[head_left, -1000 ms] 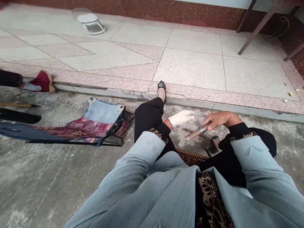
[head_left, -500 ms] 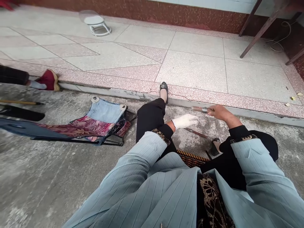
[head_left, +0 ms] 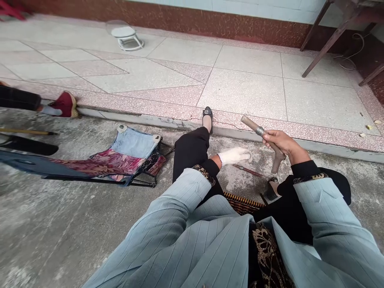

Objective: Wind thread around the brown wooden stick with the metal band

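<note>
In my bare right hand [head_left: 279, 142] is a greyish-brown wooden stick [head_left: 251, 123], bent at its lower end, with a coil of silvery wire [head_left: 259, 131] wound round it just ahead of my fingers. The stick slants up and left over the step edge. My left hand [head_left: 235, 156] wears a white knitted glove and is at the left, apart from the stick. Its fingers are curled together; something greyish and rounded shows at their tips, too small to name. Below that hand, a thin reddish-brown rod [head_left: 252, 172] lies on the concrete.
A low terrazzo step [head_left: 240, 92] runs across in front. To the left stands a folding fabric recliner [head_left: 132, 144], with another person's red shoe [head_left: 64, 105] beyond it. A small white stool [head_left: 129, 38] and wooden table legs [head_left: 325, 50] stand on the step. I sit on a woven seat [head_left: 244, 201].
My right hand has turned the stick so its far end points higher and its bent lower end shows. The left hand stays in nearly the same place.
</note>
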Action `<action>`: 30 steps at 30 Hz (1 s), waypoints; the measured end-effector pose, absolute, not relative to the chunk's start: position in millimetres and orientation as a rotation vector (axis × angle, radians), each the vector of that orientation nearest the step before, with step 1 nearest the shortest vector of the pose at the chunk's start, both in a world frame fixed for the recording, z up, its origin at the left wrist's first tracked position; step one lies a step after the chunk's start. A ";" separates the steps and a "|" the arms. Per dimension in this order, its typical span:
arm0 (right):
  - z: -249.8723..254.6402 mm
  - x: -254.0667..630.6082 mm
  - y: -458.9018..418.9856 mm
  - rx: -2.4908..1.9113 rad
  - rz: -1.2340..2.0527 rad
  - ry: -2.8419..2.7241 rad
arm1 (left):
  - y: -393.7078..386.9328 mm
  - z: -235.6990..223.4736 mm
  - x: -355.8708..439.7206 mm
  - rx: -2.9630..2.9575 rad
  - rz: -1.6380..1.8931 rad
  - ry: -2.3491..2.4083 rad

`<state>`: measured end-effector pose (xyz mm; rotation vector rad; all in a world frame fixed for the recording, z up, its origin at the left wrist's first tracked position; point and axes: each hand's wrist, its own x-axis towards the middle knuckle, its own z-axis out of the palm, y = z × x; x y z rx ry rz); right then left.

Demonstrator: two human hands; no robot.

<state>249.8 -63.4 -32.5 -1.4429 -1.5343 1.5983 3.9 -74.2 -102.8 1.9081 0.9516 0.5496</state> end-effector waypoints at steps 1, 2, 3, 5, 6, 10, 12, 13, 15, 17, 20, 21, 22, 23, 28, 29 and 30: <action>-36.4 246.7 -61.7 -1.587 1.487 -1.551 | -75.5 -103.9 4.3 1.923 0.520 0.960; -40.3 243.0 -60.6 -1.747 1.357 -1.626 | -76.8 -104.6 4.4 1.929 0.485 0.972; -43.7 238.9 -60.3 -1.902 1.217 -1.752 | -77.7 -104.9 4.3 1.933 0.461 0.979; -48.2 230.4 -61.9 -2.125 0.973 -2.109 | -78.5 -104.3 3.5 1.942 0.415 0.989; -48.9 226.6 -63.8 -2.176 0.912 -2.310 | -78.4 -103.3 3.1 1.945 0.395 0.988; -44.7 219.4 -74.4 -2.025 1.234 -2.846 | -75.5 -96.7 2.1 1.956 0.307 0.939; -39.4 222.0 -78.3 -1.715 1.697 -2.858 | -73.8 -93.6 2.4 1.955 0.273 0.901; -36.1 224.6 -79.4 -1.503 1.937 -2.805 | -73.1 -92.5 2.8 1.955 0.263 0.884; -28.5 231.5 -80.1 -1.141 2.231 -2.588 | -71.8 -92.0 4.0 1.954 0.279 0.871; -21.3 239.0 -79.4 -1.023 2.245 -2.335 | -71.2 -93.7 5.8 1.947 0.313 0.883; -16.8 247.5 -76.5 -1.162 2.016 -1.962 | -72.2 -99.2 9.0 1.933 0.328 0.941; -17.9 249.4 -74.8 -1.209 1.937 -1.855 | -73.0 -101.1 9.9 1.934 0.319 0.955; -20.2 251.0 -72.7 -1.253 1.867 -1.762 | -73.9 -102.8 10.5 1.939 0.312 0.965; -23.4 252.4 -70.1 -1.301 1.805 -1.688 | -74.7 -104.1 11.0 1.947 0.305 0.967; -41.6 255.3 -57.3 -1.792 1.403 -1.771 | -77.6 -103.9 10.0 1.988 0.269 0.947; -43.7 253.7 -56.5 -1.907 1.273 -1.877 | -77.9 -102.7 9.4 1.997 0.261 0.936; -45.3 251.0 -56.9 -2.013 1.136 -1.997 | -78.3 -101.2 8.8 2.014 0.247 0.917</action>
